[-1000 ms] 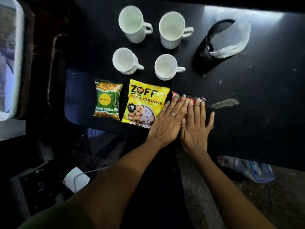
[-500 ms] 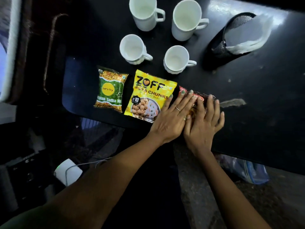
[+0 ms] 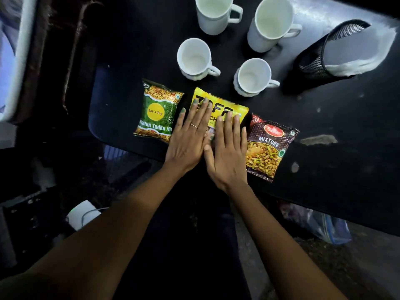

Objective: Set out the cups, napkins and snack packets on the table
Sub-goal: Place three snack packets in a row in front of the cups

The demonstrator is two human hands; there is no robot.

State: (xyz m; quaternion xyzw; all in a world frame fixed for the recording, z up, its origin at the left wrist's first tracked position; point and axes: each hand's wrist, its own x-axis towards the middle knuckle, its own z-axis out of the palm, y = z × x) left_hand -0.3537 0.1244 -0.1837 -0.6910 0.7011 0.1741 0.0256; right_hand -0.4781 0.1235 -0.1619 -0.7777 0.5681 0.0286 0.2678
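Left hand [image 3: 187,139] and right hand [image 3: 227,152], fingers straight, press the yellow packet [image 3: 223,109] flat between green packet [image 3: 157,113] and mixture packet [image 3: 269,146] at the table [image 3: 346,118] edge (a straightening step, likely nearly finished); beyond, four cups [image 3: 253,76] and the napkin holder [image 3: 324,50] probably need only checking.

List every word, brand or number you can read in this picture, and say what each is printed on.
"Let's Try": green packet, yellow disc.
"Tadka Mix": green packet, lower band; the word before it is cut off.
"MIXTURE": dark packet.
"10": dark packet, top corner, partly cut off.
Yellow packet: large black letters mostly hidden by the left hand and right hand; not readable.
Red logo on the dark packet: too blurred.
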